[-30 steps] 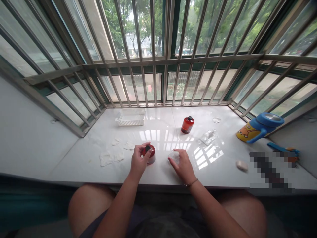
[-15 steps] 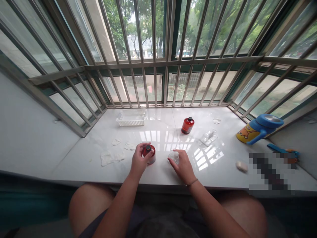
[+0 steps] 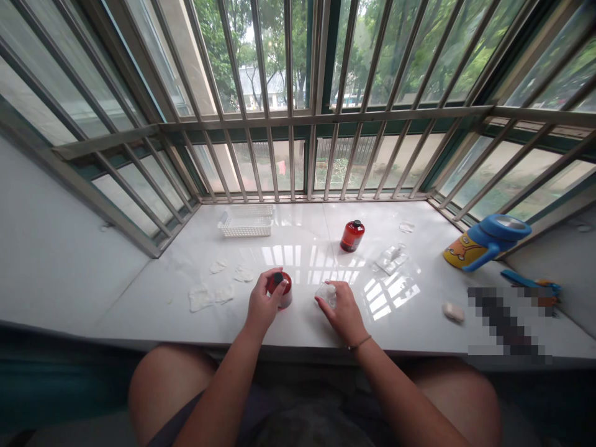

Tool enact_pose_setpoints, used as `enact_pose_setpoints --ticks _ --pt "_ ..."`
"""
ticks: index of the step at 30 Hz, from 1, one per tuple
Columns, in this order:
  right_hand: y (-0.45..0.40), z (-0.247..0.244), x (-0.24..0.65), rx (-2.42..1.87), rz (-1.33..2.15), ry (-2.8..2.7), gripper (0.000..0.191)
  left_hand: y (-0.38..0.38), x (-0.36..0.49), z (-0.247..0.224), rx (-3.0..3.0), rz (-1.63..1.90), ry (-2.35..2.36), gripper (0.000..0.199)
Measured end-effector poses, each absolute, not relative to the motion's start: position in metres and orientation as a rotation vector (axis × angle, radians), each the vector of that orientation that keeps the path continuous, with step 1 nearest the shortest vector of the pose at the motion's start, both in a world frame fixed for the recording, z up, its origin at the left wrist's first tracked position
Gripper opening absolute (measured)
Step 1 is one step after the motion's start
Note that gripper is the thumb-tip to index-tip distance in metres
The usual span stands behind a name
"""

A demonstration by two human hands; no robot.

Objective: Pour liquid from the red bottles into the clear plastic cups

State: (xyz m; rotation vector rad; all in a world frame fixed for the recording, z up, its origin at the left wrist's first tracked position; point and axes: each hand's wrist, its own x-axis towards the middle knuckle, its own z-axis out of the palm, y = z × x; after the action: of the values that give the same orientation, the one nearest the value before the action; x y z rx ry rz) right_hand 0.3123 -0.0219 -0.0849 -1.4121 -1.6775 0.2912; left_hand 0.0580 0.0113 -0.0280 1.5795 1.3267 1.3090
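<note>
Fingers of my left hand (image 3: pixel 264 300) are wrapped round a red bottle (image 3: pixel 285 293) with a black cap, which stands upright near the front of the white counter (image 3: pixel 298 329). To the right of it, my right hand (image 3: pixel 343 310) grips a small clear container (image 3: pixel 326 294) low over the counter; its details are too small to tell. The two hands are apart. Behind them stands a second red bottle (image 3: pixel 352 236) with a black cap. Clear plastic pieces (image 3: pixel 392 258) lie to the right of that bottle.
A white basket (image 3: pixel 246 222) sits at the back left. Crumpled white tissues (image 3: pixel 200 298) lie left of my hands. On the right are a beige lump (image 3: pixel 453 312), a blue and yellow cup (image 3: pixel 484 243), a blue tool (image 3: pixel 521 279) and a pixelated dark patch. Window bars border the back.
</note>
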Motion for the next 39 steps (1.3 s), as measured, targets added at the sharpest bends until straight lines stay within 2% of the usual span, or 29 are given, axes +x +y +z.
enact_pose_setpoints --ticks 12,15,17,19,23,39 --pt "-0.022 -0.084 0.312 -1.410 0.283 -1.668 0.041 0.017 0.052 -0.006 1.522 1.442 1.216 0.040" --pt "-0.022 -0.086 0.313 -1.415 0.289 -1.670 0.041 0.017 0.028 0.002 1.660 1.472 1.416 0.034" --pt "-0.022 -0.087 0.313 -1.415 0.295 -1.672 0.041 0.018 0.004 0.004 1.858 1.284 1.632 0.026" --pt "-0.022 -0.087 0.313 -1.413 0.300 -1.671 0.042 0.020 -0.019 0.001 2.117 0.940 1.770 0.018" --pt "-0.022 -0.088 0.313 -1.414 0.307 -1.662 0.042 0.025 -0.052 -0.011 2.283 0.384 1.905 0.015" --pt "-0.022 -0.088 0.312 -1.406 0.291 -1.661 0.043 0.033 -0.060 -0.010 1.994 0.156 1.863 0.016"
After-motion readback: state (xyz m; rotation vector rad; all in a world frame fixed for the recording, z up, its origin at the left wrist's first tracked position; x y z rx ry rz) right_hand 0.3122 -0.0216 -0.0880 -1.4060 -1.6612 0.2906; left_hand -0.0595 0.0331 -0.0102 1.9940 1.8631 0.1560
